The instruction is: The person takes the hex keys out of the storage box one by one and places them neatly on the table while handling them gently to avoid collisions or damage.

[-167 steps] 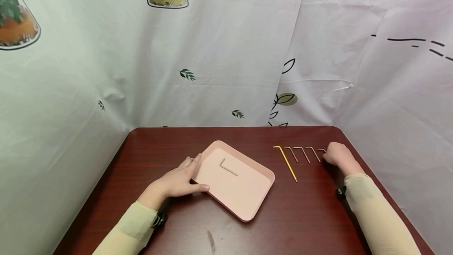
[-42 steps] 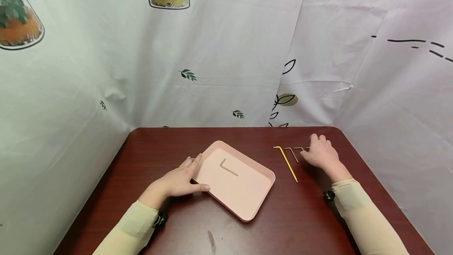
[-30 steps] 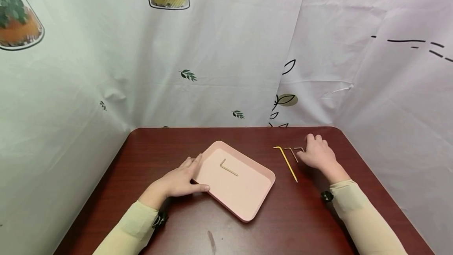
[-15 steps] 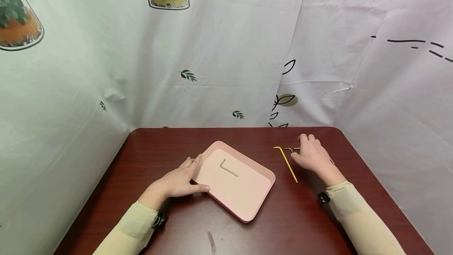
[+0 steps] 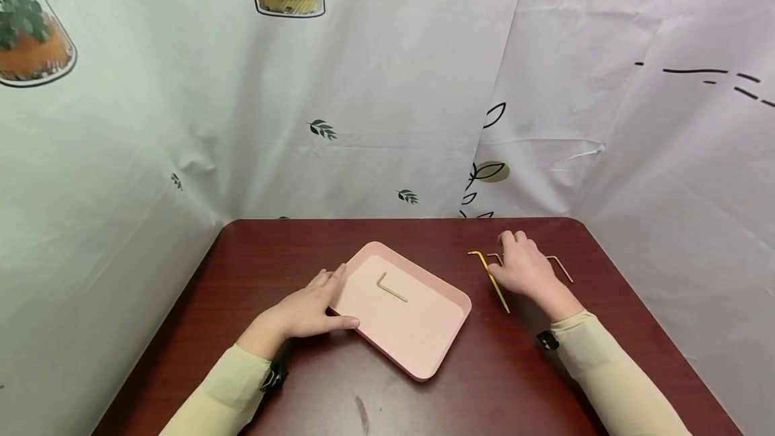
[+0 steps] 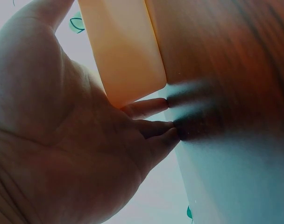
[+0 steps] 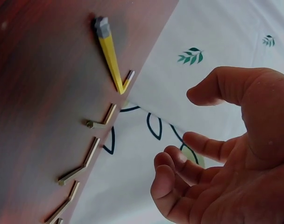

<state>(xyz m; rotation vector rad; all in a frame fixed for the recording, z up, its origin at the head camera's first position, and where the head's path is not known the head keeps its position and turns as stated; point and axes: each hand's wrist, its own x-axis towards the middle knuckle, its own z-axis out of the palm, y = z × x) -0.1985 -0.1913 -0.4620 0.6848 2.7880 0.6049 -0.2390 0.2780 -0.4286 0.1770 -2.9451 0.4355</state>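
Observation:
My left hand point(image 5: 299, 311) rests against the left corner of a pink tray point(image 5: 412, 335), fingers straight and thumb along the near side. In the left wrist view the tray's corner point(image 6: 128, 51) sits between thumb and fingers, and the fingertips reach the table. A brass hex key point(image 5: 392, 289) lies inside the tray. My right hand point(image 5: 527, 268) hovers over a row of hex keys, fingers loosely bent and holding nothing. The right wrist view shows a longer yellow hex key point(image 7: 110, 56) and several brass ones, including a short one point(image 7: 104, 119). In the head view the hand hides part of the row.
The dark red wooden table point(image 5: 284, 241) has rounded far corners. White printed curtains point(image 5: 387, 86) hang close behind it and on both sides. A small dark mark point(image 5: 361, 412) shows near the front. One brass hex key point(image 5: 560, 268) lies right of my right hand.
From the row's right end, my right hand has moved left across the hex keys toward the yellow one, uncovering the rightmost key. My left hand and the tray have stayed put.

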